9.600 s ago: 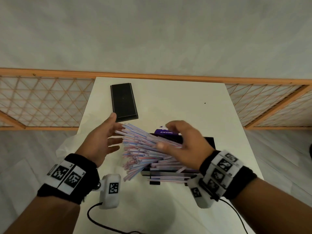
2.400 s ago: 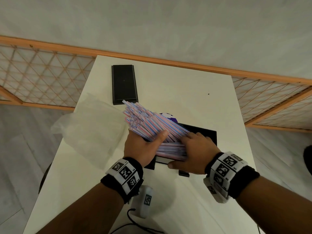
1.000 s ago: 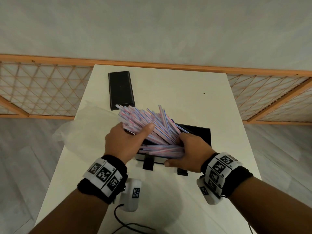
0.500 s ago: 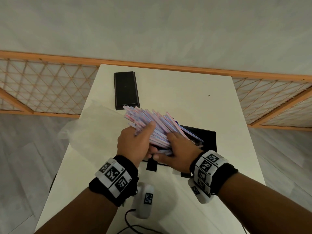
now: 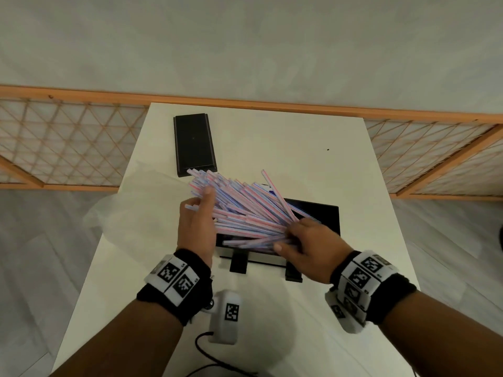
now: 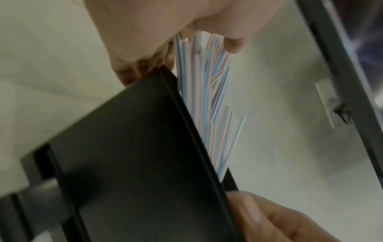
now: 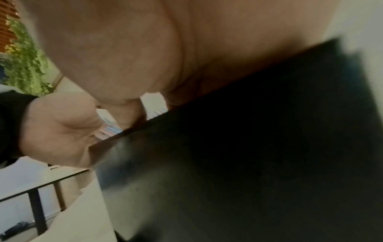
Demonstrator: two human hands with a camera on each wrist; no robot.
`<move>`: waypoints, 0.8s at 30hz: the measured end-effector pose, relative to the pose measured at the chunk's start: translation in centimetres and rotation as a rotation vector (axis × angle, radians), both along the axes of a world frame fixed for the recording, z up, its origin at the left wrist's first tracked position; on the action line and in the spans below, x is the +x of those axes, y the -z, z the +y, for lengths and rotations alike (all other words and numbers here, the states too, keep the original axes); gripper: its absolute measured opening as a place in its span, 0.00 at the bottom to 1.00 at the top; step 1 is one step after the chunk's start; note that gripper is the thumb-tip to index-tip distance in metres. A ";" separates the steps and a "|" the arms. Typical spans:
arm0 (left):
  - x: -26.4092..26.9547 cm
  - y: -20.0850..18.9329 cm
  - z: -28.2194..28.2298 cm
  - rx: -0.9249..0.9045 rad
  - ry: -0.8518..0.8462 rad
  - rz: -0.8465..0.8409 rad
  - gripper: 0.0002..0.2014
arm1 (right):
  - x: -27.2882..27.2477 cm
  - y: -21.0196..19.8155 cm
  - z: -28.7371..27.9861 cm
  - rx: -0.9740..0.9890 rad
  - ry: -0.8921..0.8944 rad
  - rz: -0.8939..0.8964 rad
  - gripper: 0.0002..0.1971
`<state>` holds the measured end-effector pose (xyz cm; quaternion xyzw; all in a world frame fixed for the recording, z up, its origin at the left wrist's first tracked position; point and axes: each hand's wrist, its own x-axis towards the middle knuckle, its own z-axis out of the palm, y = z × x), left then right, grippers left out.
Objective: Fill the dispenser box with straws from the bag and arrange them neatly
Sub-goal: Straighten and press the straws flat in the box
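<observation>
A bundle of pink-and-blue striped straws [image 5: 239,210] fans out over the open black dispenser box [image 5: 324,216], its left ends raised and spread. My left hand [image 5: 194,227] holds the fanned left ends, thumb on top; in the left wrist view the straws [image 6: 209,101] run from its curled fingers down along the box wall [image 6: 134,147]. My right hand [image 5: 310,247] grips the gathered right ends at the box's near right corner. One straw [image 5: 273,187] sticks out above the rest. The right wrist view is blurred: palm, box wall [image 7: 248,131], a few straw ends [image 7: 110,130].
The box's black lid [image 5: 194,144] lies flat at the far left of the white table [image 5: 285,137]. A crumpled clear plastic bag [image 5: 128,213] lies at the table's left edge. A wooden lattice rail [image 5: 68,142] runs behind the table.
The hands have drawn apart: my right hand slid to the bundle's right end, my left hand moved up to the left ends. The straws now fan wider.
</observation>
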<state>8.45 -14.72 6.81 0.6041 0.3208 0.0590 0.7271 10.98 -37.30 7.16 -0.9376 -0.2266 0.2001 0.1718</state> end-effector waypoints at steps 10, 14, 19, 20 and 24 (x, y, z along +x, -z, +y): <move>-0.2 -0.5 -1.1 -0.181 0.000 -0.062 0.31 | 0.3 0.6 1.1 0.054 0.007 0.015 0.39; -0.3 -0.2 -0.9 -0.128 -0.042 -0.035 0.20 | 0.2 0.9 2.3 0.032 -0.024 0.019 0.43; -0.3 -0.4 -1.4 -0.113 -0.024 -0.016 0.20 | 0.0 1.0 3.5 -0.157 -0.081 0.092 0.54; -0.3 -0.4 -1.5 -0.103 -0.022 0.000 0.21 | 0.0 1.0 4.0 -0.169 -0.089 0.096 0.52; -0.2 0.3 -1.8 -0.100 0.040 0.003 0.35 | 0.0 0.8 5.5 -0.185 -0.085 0.121 0.47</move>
